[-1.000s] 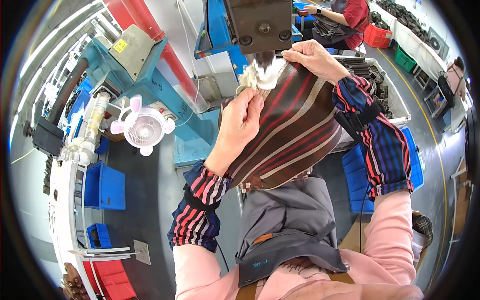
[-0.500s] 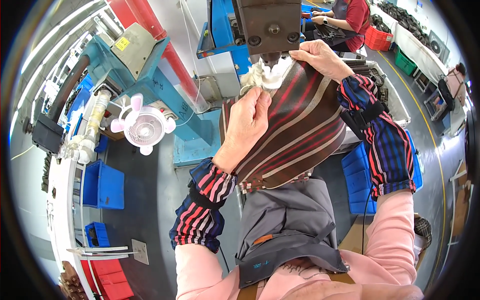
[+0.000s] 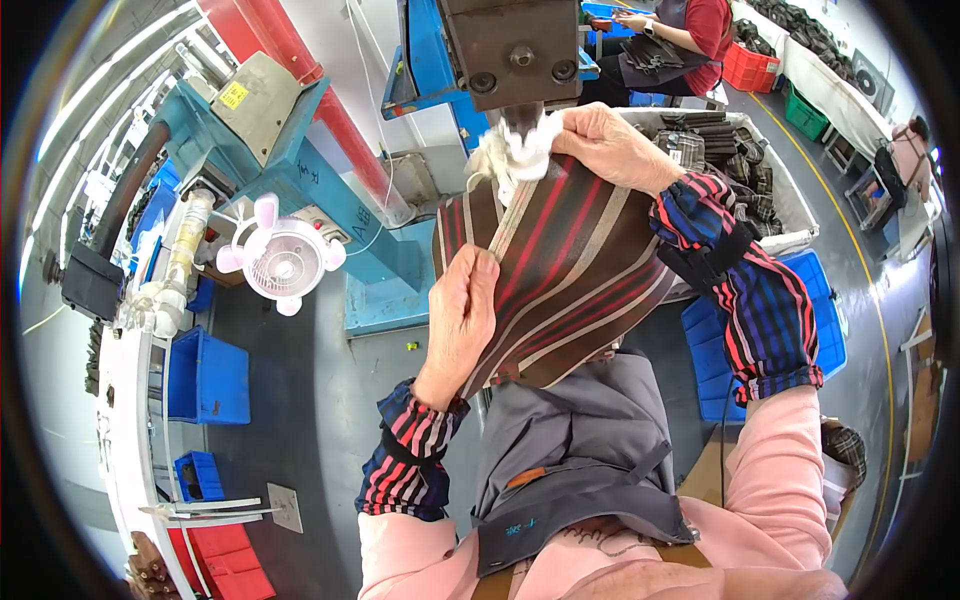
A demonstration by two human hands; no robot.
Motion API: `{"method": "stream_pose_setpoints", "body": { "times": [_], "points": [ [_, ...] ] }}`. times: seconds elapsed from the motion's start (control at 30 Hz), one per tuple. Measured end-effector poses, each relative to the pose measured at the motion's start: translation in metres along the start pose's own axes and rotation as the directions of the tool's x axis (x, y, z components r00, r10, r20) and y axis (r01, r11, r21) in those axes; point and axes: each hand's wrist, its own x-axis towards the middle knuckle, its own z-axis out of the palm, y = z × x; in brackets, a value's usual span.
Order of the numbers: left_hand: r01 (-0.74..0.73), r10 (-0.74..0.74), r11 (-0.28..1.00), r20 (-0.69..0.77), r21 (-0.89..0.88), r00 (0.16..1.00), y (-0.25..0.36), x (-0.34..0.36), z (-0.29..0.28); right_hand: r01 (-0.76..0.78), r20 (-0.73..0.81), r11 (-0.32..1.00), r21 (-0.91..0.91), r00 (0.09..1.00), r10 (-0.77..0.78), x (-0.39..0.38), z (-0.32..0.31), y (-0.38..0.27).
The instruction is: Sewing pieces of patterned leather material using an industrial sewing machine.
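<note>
A brown fabric piece (image 3: 590,270) with red and beige stripes spreads out in front of me, its lower edge near my grey apron (image 3: 570,430). My left hand (image 3: 460,310) is closed, thumb against fingers, at the lower end of a beige strip on the fabric's left side. My right hand (image 3: 612,148) pinches the fabric's top edge, beside a bunched white cloth (image 3: 525,148). That cloth surrounds the metal rod under a dark machine head (image 3: 515,45). The fingertips of my right hand are partly hidden, and whether they also grip the white cloth I cannot tell.
A pink-and-white fan (image 3: 285,268) hangs at left by a teal machine frame (image 3: 300,180). Blue bins (image 3: 207,375) stand on the left floor, another blue crate (image 3: 712,350) at right. Behind it, a white bin (image 3: 795,205) holds dark plaid pieces. A person (image 3: 700,40) sits working beyond.
My left hand has moved down and left, away from the white cloth, along the beige strip. My right hand has shifted slightly left and down, closer to the cloth.
</note>
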Motion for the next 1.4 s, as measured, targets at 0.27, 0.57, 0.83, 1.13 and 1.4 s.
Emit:
{"method": "stream_pose_setpoints", "body": {
  "times": [0.27, 0.57, 0.83, 1.13, 1.4],
  "points": [
    [-0.094, 0.094, 0.996, -0.029, 0.008, 0.995, 0.004, 0.023, 0.004, -0.006, -0.093, 1.000, 0.011, 0.996, 0.007, 0.015, -0.008, 0.012],
    [-0.078, 0.074, 0.993, -0.048, -0.092, 0.996, 0.007, 0.054, 0.023, -0.024, -0.174, 0.992, -0.121, 0.985, 0.003, 0.018, -0.029, 0.012],
    [0.008, -0.011, 0.994, -0.028, -0.106, 1.000, 0.006, 0.017, 0.016, -0.036, -0.142, 0.990, -0.139, 0.990, 0.017, 0.004, -0.011, -0.001],
    [0.125, -0.126, 0.973, 0.006, -0.194, 0.992, 0.008, 0.002, 0.013, 0.111, -0.201, 0.987, -0.118, 0.971, -0.133, 0.000, 0.003, 0.022],
    [-0.073, 0.067, 0.991, -0.054, -0.110, 0.996, 0.011, 0.046, 0.026, -0.039, -0.245, 0.978, -0.202, 0.970, -0.011, 0.019, -0.025, 0.014]
  ]
}}
